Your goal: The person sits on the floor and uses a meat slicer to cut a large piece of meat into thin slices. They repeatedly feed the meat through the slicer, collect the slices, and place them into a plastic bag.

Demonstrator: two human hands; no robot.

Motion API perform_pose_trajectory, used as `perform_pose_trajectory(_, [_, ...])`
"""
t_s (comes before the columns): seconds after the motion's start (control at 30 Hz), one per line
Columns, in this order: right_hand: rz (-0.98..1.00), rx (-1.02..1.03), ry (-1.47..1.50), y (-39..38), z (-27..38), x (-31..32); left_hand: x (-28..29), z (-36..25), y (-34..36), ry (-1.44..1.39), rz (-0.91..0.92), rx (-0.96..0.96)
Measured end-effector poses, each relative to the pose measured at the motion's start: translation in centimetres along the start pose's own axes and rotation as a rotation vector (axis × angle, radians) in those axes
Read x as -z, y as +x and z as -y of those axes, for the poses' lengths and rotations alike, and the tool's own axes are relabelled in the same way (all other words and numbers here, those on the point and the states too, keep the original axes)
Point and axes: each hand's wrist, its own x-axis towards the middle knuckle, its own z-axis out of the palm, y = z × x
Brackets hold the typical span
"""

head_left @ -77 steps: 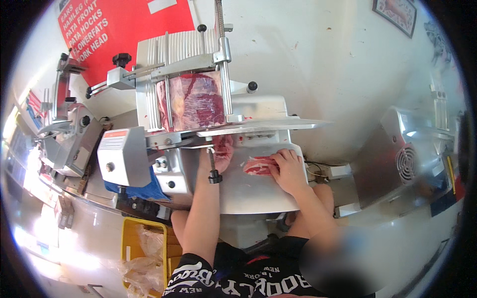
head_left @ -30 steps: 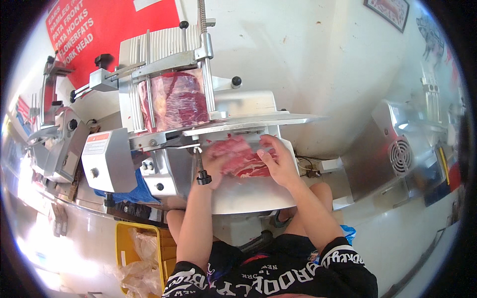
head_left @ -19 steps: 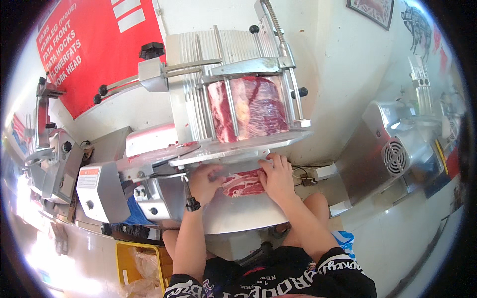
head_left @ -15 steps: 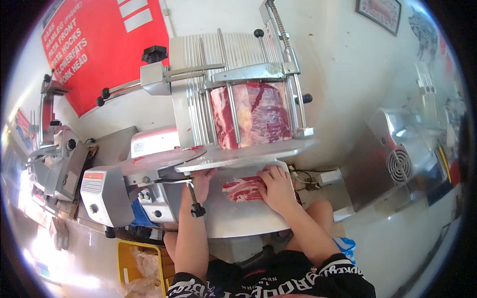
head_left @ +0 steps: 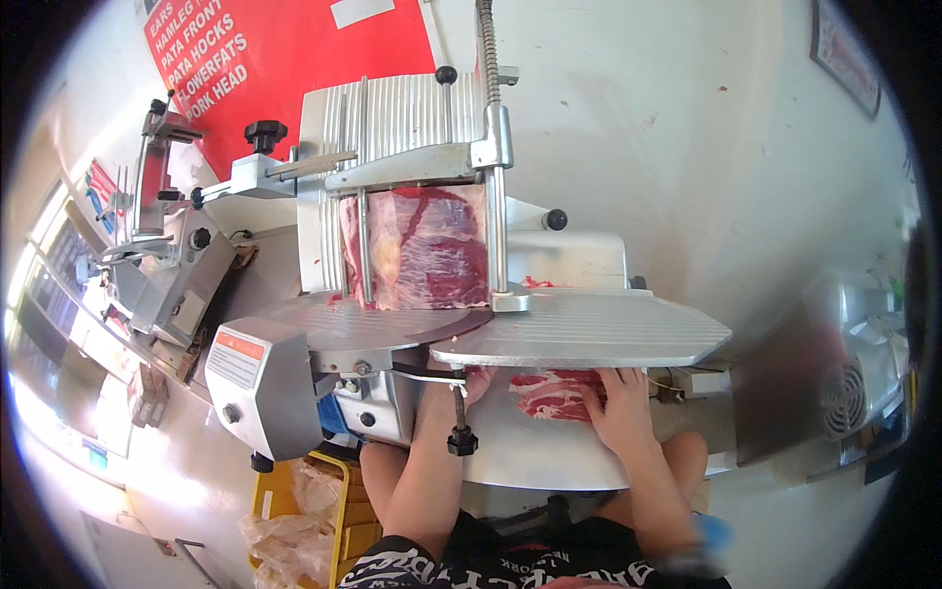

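A large block of raw red meat sits clamped in the carriage of a meat slicer, over the round blade. Beneath the metal plate lie overlapping slices of marbled meat on the silver receiving tray. My right hand rests at the right edge of the slices, thumb on the meat, fingers stretched toward the plate and their tips partly hidden by it. My left hand reaches under the plate left of the slices, beside a black knob; its fingers are mostly hidden.
The slicer's angular housing stands left of the tray. A yellow crate holding clear plastic bags is on the floor at lower left. Another slicer stands farther left, and a metal appliance is at right.
The carriage with the meat block has slid left relative to the plate, now over the blade. My view has shifted. Both hands stay beneath the plate, the right one still at the slices.
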Motion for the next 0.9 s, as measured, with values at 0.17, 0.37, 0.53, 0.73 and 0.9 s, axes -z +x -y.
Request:
perform_pose_trajectory(0.17, [-0.114,-0.021,0.205,0.7,1.7,1.4,3.5,0.1,0.0,0.264,0.332,-0.06])
perform_pose_trajectory(0.37, [0.05,-0.124,0.694,-0.2,1.4,0.7,-1.9,5.8,-9.8,1.613,0.644,-0.399])
perform_pose_trajectory(0.53, [0.003,-0.11,-0.009,-1.5,-1.8,-1.1,0.2,5.7,-7.6,2.08,0.466,-1.043])
perform_pose_trajectory(0.73, [-0.058,-0.027,0.054,-0.9,-1.9,-1.5,2.4,0.4,-6.5,2.338,0.455,-1.073])
perform_pose_trajectory(0.9, [0.017,0.046,-0.03,-0.7,-1.6,-1.2,0.4,-0.9,-4.0,0.994,0.458,-0.459])
